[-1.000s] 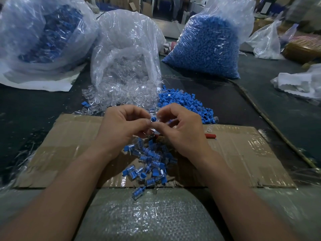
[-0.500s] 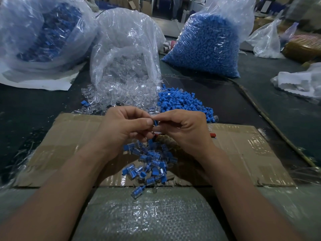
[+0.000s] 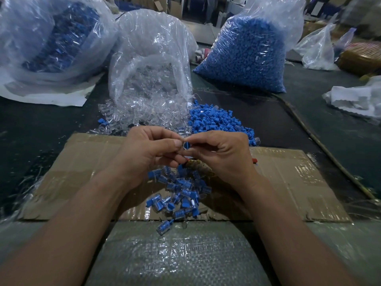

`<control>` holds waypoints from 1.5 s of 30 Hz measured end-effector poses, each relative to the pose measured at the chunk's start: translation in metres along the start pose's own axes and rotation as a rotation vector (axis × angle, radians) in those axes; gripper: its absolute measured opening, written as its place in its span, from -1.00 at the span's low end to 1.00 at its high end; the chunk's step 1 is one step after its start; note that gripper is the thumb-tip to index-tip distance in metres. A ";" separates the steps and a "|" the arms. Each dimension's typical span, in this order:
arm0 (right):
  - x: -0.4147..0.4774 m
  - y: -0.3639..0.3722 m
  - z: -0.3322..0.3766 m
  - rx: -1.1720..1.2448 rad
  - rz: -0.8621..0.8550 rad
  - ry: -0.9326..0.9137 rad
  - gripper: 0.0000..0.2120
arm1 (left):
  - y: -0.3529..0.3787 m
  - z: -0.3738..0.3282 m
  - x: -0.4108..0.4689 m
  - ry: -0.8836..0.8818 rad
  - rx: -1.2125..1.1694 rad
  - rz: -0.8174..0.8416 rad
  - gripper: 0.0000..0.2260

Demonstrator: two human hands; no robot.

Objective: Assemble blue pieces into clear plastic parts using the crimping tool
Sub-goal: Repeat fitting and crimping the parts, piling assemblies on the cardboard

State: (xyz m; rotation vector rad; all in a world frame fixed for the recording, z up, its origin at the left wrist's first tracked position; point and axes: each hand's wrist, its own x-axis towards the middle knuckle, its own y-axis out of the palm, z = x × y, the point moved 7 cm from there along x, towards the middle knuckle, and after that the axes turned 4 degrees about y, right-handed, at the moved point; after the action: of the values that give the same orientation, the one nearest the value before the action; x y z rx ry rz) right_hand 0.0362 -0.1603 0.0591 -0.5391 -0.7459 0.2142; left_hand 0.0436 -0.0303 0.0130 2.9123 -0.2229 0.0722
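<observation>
My left hand (image 3: 148, 153) and my right hand (image 3: 222, 155) meet fingertip to fingertip above the cardboard sheet (image 3: 86, 162). Between them they pinch one small blue piece in a clear plastic part (image 3: 186, 145). Under the hands lies a pile of assembled blue-and-clear parts (image 3: 179, 195). A tool with a red tip (image 3: 255, 161) lies on the cardboard behind my right hand, mostly hidden. Loose blue pieces (image 3: 216, 120) are heaped beyond the hands, next to spilled clear parts (image 3: 144, 114).
An open bag of clear parts (image 3: 150, 65) lies at the back centre. A full bag of blue pieces (image 3: 247, 54) stands to its right and another bag (image 3: 51, 38) at the back left. White plastic wraps (image 3: 354, 98) lie far right. Woven sacking (image 3: 175, 254) covers the near edge.
Both hands stayed together over the cardboard and shifted their grip slightly. The blue piece now shows more plainly between the fingertips.
</observation>
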 end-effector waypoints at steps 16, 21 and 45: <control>0.000 0.002 0.003 -0.046 0.053 -0.028 -0.81 | -0.001 0.001 -0.001 0.000 0.072 -0.009 -0.92; -0.001 0.002 0.004 -0.066 0.054 -0.032 -0.82 | 0.000 0.002 -0.001 -0.001 0.082 -0.008 -0.94; -0.002 -0.030 -0.035 -0.051 0.095 0.419 -0.82 | -0.010 0.003 0.000 0.007 0.059 -0.120 -0.91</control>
State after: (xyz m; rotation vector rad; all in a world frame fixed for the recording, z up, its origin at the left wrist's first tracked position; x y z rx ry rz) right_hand 0.0589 -0.2000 0.0524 -0.6434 -0.3193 0.1631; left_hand 0.0457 -0.0214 0.0077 2.9760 -0.0455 0.0702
